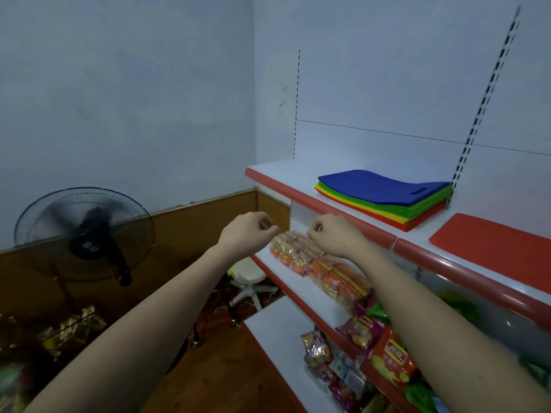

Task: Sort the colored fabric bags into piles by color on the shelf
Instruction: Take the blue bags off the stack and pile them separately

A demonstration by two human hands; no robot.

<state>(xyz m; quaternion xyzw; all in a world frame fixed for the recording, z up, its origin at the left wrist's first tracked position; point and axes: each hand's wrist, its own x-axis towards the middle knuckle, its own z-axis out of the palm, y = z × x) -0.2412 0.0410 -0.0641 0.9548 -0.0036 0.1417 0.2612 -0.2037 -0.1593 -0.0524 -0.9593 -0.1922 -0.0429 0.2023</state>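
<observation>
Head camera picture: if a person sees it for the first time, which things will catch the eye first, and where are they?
First comes the stack of fabric bags on the top shelf, blue on top, then green, yellow and orange-red layers. To its right a single red bag lies flat on the same shelf. In the middle, the left hand and the right hand are held up in front of the shelf, fingers curled, holding no bag.

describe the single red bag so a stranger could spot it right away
Find the top shelf with the red front edge. Right of the mixed stack of bags, which has blue on top, one red bag lies flat by itself, the only one not stacked.
</observation>
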